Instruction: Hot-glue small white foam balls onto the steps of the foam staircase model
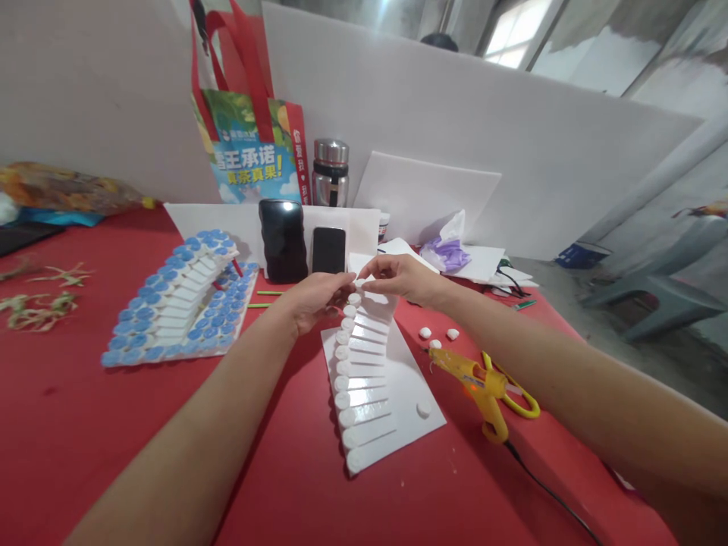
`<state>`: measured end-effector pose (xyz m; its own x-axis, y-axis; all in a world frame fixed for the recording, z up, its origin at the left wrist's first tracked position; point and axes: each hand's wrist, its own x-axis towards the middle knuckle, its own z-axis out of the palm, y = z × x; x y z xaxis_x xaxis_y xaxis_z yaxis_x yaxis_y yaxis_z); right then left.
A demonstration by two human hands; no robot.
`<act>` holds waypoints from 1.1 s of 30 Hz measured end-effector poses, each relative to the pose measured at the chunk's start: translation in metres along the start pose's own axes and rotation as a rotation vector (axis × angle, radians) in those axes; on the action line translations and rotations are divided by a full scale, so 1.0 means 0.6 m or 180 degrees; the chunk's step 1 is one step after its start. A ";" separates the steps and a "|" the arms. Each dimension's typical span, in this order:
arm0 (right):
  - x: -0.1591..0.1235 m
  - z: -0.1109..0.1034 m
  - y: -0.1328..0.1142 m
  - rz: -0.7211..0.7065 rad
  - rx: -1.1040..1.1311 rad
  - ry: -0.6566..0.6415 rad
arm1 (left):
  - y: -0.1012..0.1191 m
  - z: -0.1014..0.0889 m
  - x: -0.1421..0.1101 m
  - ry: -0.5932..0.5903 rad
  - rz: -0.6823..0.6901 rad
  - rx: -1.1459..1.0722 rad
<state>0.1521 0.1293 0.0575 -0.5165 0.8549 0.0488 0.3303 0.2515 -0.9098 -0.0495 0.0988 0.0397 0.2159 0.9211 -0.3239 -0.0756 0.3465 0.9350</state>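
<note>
A white stepped model (364,379), made of narrow strips like stairs, stands on a white board (406,379) in front of me. White round discs (342,367) line its left edge in a column. At the far end, my right hand (401,277) pinches a white disc (359,284) between thumb and forefinger, against the top of that column. My left hand (318,299) has its fingers curled at the model's far left edge, close to the same disc; its fingertips are partly hidden. One loose disc (424,409) lies on the board's right part.
Right of the board lie a yellow glue gun (472,379), yellow-handled scissors (526,406) and several white pieces (452,334). A blue-and-white stair model (182,303) sits left. Behind are a black phone (328,250), dark case (283,243), steel flask (331,171), bag (250,155) and tissues (447,250).
</note>
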 end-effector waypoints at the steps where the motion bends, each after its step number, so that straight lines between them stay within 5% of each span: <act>1: 0.000 0.001 0.001 -0.0007 0.0000 0.0010 | 0.000 0.000 0.000 -0.0008 0.0009 -0.0003; 24: -0.008 -0.008 0.004 0.0028 -0.0019 -0.0059 | 0.003 0.000 -0.002 -0.0181 0.0092 0.0141; 33: -0.036 -0.052 -0.035 0.0092 -0.0017 0.0663 | 0.006 -0.005 -0.006 -0.0251 0.0161 0.0405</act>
<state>0.1808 0.1199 0.0887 -0.3325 0.9370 0.1073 0.3470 0.2274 -0.9099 -0.0532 0.0971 0.0436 0.2912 0.9183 -0.2682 0.0344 0.2701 0.9622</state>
